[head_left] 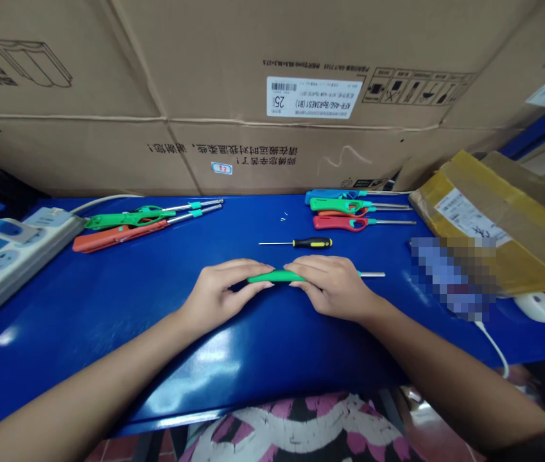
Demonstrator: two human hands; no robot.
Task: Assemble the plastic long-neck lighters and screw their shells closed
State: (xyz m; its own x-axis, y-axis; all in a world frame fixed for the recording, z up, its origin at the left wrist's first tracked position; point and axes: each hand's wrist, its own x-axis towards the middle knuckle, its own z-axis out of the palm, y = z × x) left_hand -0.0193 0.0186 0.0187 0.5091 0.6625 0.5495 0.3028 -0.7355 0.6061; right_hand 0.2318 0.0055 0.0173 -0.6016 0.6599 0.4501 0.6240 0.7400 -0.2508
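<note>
A green long-nosed lighter (pixel 276 276) lies across the blue table (pixel 108 301), its metal tube pointing right. My left hand (pixel 221 289) curls its fingers over the handle's left end. My right hand (pixel 332 285) grips the handle's right part, near where the metal tube comes out. Just behind the hands lies a small screwdriver (pixel 301 243) with a black and yellow handle.
A green and an orange lighter (pixel 128 228) lie at the back left, several more lighters (pixel 344 208) at the back right. A white power strip (pixel 7 256) is at the left edge. Cardboard boxes (pixel 253 96) wall off the back; a taped parcel (pixel 488 212) and a white mouse (pixel 540 307) are on the right.
</note>
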